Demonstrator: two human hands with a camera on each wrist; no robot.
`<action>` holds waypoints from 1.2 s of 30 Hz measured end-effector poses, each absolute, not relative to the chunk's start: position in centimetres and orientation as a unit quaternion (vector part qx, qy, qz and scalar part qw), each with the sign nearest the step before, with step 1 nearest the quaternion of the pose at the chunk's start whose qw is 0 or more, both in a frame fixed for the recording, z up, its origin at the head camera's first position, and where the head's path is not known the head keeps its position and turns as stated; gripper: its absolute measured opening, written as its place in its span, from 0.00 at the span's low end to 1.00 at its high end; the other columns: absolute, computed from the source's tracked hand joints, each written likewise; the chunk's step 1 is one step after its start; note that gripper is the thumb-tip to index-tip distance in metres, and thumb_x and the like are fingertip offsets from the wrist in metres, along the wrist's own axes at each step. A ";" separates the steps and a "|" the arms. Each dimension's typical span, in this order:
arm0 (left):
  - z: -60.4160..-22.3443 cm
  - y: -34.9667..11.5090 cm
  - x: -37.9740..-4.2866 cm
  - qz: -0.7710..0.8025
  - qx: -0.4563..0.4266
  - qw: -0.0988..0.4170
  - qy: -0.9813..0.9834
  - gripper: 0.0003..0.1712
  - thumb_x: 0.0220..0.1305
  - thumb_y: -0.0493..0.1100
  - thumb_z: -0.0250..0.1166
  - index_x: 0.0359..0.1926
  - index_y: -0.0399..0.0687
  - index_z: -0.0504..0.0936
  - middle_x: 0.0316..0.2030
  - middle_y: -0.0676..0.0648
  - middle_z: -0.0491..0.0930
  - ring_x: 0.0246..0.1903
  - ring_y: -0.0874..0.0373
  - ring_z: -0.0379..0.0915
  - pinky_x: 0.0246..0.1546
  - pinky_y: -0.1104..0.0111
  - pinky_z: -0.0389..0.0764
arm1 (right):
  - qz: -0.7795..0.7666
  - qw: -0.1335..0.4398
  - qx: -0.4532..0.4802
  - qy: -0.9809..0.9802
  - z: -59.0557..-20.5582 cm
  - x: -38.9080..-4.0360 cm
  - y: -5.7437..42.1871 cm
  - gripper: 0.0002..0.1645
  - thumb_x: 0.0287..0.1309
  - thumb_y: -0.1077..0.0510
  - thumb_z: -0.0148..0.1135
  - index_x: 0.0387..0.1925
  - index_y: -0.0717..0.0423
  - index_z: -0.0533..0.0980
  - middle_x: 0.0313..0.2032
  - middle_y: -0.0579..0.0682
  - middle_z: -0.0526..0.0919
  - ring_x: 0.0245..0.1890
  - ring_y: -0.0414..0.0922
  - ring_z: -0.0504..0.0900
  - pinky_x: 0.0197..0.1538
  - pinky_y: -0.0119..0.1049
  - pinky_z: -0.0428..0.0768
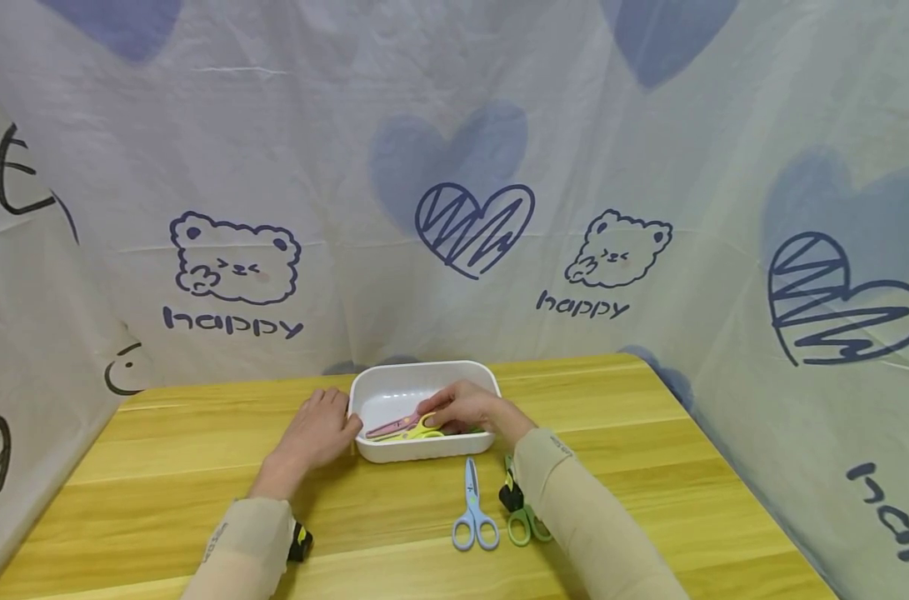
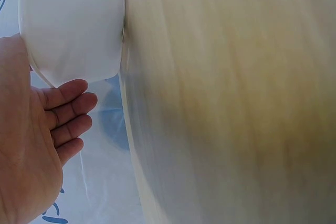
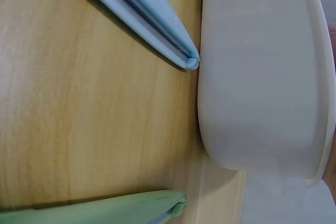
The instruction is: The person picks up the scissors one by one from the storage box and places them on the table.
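A white plastic bin (image 1: 424,450) stands near the table's far edge. My left hand (image 1: 319,429) holds its left end, thumb at the rim; in the left wrist view the fingers (image 2: 71,111) lie against the outside of the bin (image 2: 79,24). Inside the bin, my right hand (image 1: 465,406) pinches the handle of yellow scissors (image 1: 422,430). Pink scissors (image 1: 391,426) lie just behind them. The right hand is mostly hidden behind the bin wall (image 3: 262,77) in the right wrist view.
Light blue scissors (image 1: 471,508) lie in front of the bin, tip towards it. Green scissors (image 1: 521,527) lie to their right, partly under the right forearm. A printed cloth (image 1: 349,167) hangs behind the wooden table (image 1: 379,533).
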State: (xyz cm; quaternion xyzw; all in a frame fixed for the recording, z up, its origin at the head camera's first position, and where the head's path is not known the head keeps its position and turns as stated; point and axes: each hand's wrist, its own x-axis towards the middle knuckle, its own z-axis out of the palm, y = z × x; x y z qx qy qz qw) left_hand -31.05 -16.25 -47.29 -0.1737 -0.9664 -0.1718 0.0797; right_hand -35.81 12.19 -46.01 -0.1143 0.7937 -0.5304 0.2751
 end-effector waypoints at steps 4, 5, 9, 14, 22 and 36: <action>-47.3 -16.3 -31.0 -0.173 -0.173 0.079 -0.966 0.23 0.72 0.46 0.55 0.54 0.29 0.76 0.48 0.36 0.77 0.47 0.42 0.67 0.55 0.46 0.71 | -0.516 0.282 -0.122 0.799 -45.9 -35.8 12.2 0.17 0.60 0.63 0.74 0.51 0.62 0.86 0.47 0.47 0.88 0.27 0.38 0.78 0.31 0.29 0.77; -47.3 -16.3 -31.0 -0.173 -0.173 0.079 -0.966 0.23 0.72 0.46 0.54 0.54 0.29 0.76 0.48 0.36 0.77 0.47 0.42 0.67 0.55 0.46 0.71 | -0.513 0.284 -0.126 0.800 -45.9 -35.8 12.2 0.17 0.60 0.63 0.74 0.51 0.62 0.86 0.47 0.48 0.88 0.27 0.38 0.78 0.30 0.29 0.77; -47.3 -16.2 -31.0 -0.172 -0.176 0.082 -0.966 0.23 0.72 0.46 0.54 0.54 0.29 0.77 0.48 0.36 0.77 0.47 0.42 0.67 0.55 0.46 0.71 | -0.508 0.287 -0.129 0.802 -45.9 -35.8 12.2 0.18 0.60 0.62 0.74 0.52 0.60 0.86 0.48 0.46 0.87 0.27 0.38 0.77 0.30 0.28 0.75; -47.3 -16.2 -31.0 -0.171 -0.176 0.083 -0.966 0.23 0.72 0.46 0.54 0.54 0.28 0.76 0.49 0.36 0.77 0.48 0.42 0.67 0.56 0.46 0.71 | -0.507 0.287 -0.127 0.803 -46.0 -36.0 12.2 0.19 0.60 0.62 0.75 0.53 0.60 0.86 0.43 0.47 0.89 0.26 0.38 0.77 0.29 0.28 0.75; -47.2 -16.2 -30.9 -0.172 -0.175 0.079 -0.966 0.23 0.72 0.46 0.54 0.54 0.28 0.76 0.49 0.36 0.77 0.48 0.42 0.67 0.56 0.46 0.71 | -0.523 0.280 -0.122 0.796 -46.2 -35.9 12.2 0.21 0.61 0.62 0.74 0.55 0.61 0.84 0.39 0.48 0.89 0.27 0.38 0.78 0.29 0.28 0.76; -47.1 -16.2 -30.9 -0.173 -0.173 0.076 -0.967 0.23 0.72 0.46 0.54 0.54 0.28 0.76 0.48 0.37 0.77 0.47 0.42 0.67 0.56 0.46 0.71 | -0.557 0.217 -0.141 0.789 -46.1 -35.8 12.2 0.17 0.64 0.65 0.70 0.53 0.65 0.83 0.44 0.55 0.90 0.39 0.39 0.86 0.41 0.30 0.83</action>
